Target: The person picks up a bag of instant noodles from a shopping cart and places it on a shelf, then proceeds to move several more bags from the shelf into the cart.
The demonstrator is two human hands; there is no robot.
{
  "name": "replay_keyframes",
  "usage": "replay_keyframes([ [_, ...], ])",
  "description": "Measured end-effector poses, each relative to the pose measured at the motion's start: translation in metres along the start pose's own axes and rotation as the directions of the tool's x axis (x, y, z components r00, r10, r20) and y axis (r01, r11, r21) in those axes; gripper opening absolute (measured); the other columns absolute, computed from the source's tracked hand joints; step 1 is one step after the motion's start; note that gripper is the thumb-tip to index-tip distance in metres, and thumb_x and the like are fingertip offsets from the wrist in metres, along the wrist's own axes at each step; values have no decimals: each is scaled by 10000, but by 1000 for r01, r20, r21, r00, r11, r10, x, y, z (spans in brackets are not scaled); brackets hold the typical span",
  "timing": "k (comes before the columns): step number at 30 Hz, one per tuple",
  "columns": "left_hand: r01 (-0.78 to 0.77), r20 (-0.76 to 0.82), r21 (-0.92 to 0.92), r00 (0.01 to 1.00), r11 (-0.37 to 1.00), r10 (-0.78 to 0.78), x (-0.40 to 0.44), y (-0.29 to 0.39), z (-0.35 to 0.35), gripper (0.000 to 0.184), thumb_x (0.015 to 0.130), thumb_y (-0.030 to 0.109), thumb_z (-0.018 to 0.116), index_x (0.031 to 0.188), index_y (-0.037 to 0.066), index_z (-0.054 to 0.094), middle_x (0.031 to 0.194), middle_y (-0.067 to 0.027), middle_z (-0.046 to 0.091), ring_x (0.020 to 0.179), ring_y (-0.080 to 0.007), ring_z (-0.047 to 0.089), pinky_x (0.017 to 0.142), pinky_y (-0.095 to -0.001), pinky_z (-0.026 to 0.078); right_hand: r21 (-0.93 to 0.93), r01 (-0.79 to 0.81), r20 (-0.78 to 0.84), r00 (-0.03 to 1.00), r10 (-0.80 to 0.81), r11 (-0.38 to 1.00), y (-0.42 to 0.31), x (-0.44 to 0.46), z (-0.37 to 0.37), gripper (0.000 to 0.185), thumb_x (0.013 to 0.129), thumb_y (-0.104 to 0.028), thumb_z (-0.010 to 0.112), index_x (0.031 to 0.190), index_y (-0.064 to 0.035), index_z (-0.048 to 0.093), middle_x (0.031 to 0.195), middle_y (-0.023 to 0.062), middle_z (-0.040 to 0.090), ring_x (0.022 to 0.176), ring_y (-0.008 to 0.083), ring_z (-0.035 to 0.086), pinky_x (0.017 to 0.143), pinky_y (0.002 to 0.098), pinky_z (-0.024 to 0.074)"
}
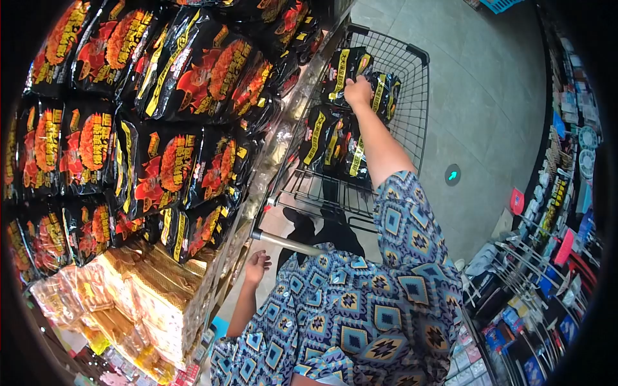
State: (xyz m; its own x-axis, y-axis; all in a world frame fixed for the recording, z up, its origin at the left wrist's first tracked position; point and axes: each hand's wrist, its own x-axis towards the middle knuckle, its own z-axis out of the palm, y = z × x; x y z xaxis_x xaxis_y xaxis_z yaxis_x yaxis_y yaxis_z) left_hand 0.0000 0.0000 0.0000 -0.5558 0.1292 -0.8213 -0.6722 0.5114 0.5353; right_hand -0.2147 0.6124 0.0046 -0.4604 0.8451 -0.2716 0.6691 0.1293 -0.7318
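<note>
My right hand (358, 92) reaches into the wire shopping cart (418, 109), its fingers closed on a black noodle pack (341, 69) with a yellow stripe. Several similar packs (320, 138) lie around it in the basket, partly covered by my forearm. Close to the left end of the cart's handle (283, 242), my left hand (257, 265) hangs with loosely bent fingers and holds nothing. It does not appear to touch the bar.
Stacked black noodle packs (174, 161) with red and orange prints fill the shelf at left. Gold-patterned boxes (154, 289) sit below them. Hanging goods (547, 276) line the right side. A round arrow sticker (453, 174) marks the tiled floor.
</note>
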Motion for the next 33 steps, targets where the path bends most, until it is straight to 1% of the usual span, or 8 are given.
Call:
replay_keyframes([
  [9, -37, -41, 35, 998, 999, 38, -8, 1, -6, 371, 1026, 308, 495, 1272, 34, 542, 1023, -91, 678, 824, -164, 672, 681, -297, 531, -99, 14, -111, 993, -25, 995, 17, 5, -11, 475, 835, -407, 673, 1023, 29, 669, 1124, 295, 623, 1075, 414, 600, 983, 452, 462],
  [13, -73, -51, 32, 996, 997, 75, 9, -22, -7, 347, 1015, 281, 505, 1246, 26, 548, 977, -83, 670, 777, -164, 659, 672, -303, 539, -344, 313, 291, 932, -216, 885, 50, 45, -5, 747, 929, -651, 373, 1020, 13, 705, 1035, 299, 661, 1025, 459, 618, 897, 532, 453],
  [14, -76, -66, 36, 995, 996, 78, 15, -27, -8, 346, 1010, 267, 508, 1235, 8, 550, 959, -89, 664, 768, -169, 654, 675, -308, 546, -308, 399, 330, 896, -297, 863, 72, 81, 12, 791, 910, -682, 396, 1055, 38, 690, 1085, 289, 660, 1051, 446, 617, 908, 524, 448],
  [16, -115, -107, 97, 986, 989, 125, 15, -33, -11, 349, 993, 270, 527, 1168, -25, 589, 904, -98, 662, 727, -176, 654, 690, -332, 557, -194, 168, 249, 961, -117, 967, 49, 62, -1, 868, 881, -723, 422, 1075, 86, 667, 1099, 271, 672, 1056, 390, 630, 919, 495, 443],
  [18, -108, -147, 71, 982, 992, 117, -1, -40, -7, 357, 966, 284, 557, 1134, -26, 612, 840, -86, 661, 709, -169, 651, 678, -333, 549, -524, 312, 246, 946, -210, 792, 85, 117, -8, 673, 895, -598, 557, 1068, 36, 703, 1029, 174, 705, 934, 278, 657, 838, 430, 489],
  [19, -101, -185, 31, 977, 994, 105, 1, -43, -9, 357, 966, 284, 557, 1134, -26, 612, 840, -86, 661, 709, -169, 651, 678, -333, 549, -60, 284, 157, 949, -272, 957, 76, 93, -20, 545, 894, -488, 634, 1062, 26, 701, 1016, 150, 698, 933, 256, 659, 815, 415, 501],
  [23, -137, -199, -18, 971, 990, 130, 14, -52, -28, 319, 950, 270, 572, 1105, -4, 627, 822, -82, 661, 676, -169, 638, 649, -336, 534, 437, 322, 113, 907, -406, 840, -9, 27, -29, 228, 925, -251, 658, 961, -27, 661, 832, 53, 682, 799, 138, 630, 702, 268, 483],
  [33, -250, -215, -185, 954, 950, 209, 28, -44, -15, 277, 931, 228, 569, 1071, -1, 641, 843, -94, 673, 668, -178, 651, 640, -327, 535, 461, 531, 543, 465, -699, 711, -51, -228, -11, 138, 977, -136, 574, 905, -28, 622, 830, 21, 642, 748, 83, 581, 720, 239, 492],
])
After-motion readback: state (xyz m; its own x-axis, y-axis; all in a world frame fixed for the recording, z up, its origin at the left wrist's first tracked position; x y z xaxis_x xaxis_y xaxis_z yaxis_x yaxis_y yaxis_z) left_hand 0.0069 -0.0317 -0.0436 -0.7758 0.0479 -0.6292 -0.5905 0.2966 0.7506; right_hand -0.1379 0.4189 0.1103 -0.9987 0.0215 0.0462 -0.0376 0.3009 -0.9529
